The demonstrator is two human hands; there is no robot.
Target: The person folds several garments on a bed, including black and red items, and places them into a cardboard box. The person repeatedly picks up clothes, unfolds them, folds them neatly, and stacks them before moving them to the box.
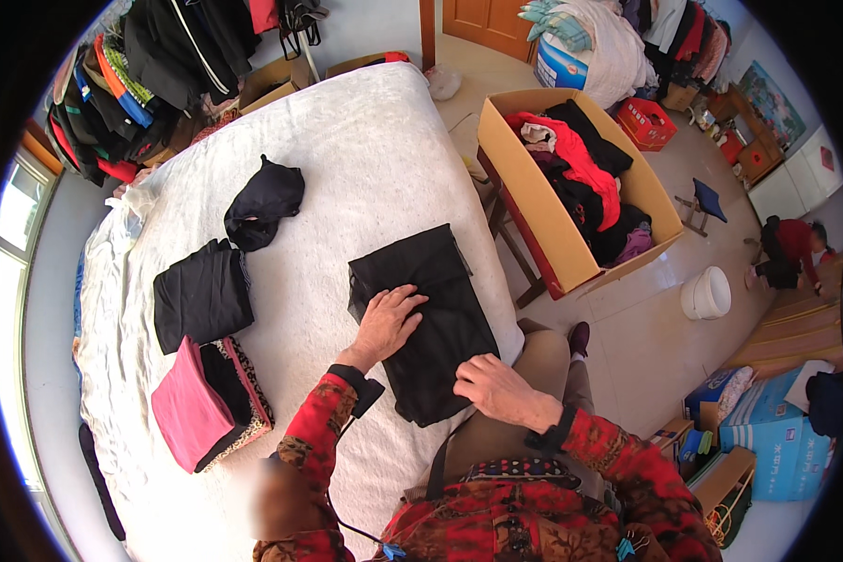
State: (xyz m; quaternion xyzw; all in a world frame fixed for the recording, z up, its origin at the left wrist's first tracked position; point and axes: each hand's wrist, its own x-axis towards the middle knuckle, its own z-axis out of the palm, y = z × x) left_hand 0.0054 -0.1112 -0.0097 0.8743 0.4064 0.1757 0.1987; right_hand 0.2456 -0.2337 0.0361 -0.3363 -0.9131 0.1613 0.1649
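Observation:
A black garment (pixel 431 318), thin and slightly sheer, lies folded into a long rectangle near the bed's right edge. My left hand (pixel 390 326) rests on its upper half, fingers stretched out and palm down. At its lower right edge my right hand (pixel 504 388) has its fingers curled in, closed on the cloth's border. To the left sit a folded black cloth (pixel 202 294) and, nearer me, a folded pink garment (pixel 189 403) stacked with black and leopard-print pieces. A black bra (pixel 264 201) lies farther back on the bed.
A white cover (pixel 347 131) spreads over the bed. Right of it, a large cardboard box (pixel 581 272) of clothes rests on a stool-like support. A white bucket (pixel 705 294) and a blue folding stool (pixel 709 200) stand on the floor. Another person (pixel 791 253) crouches at the far right.

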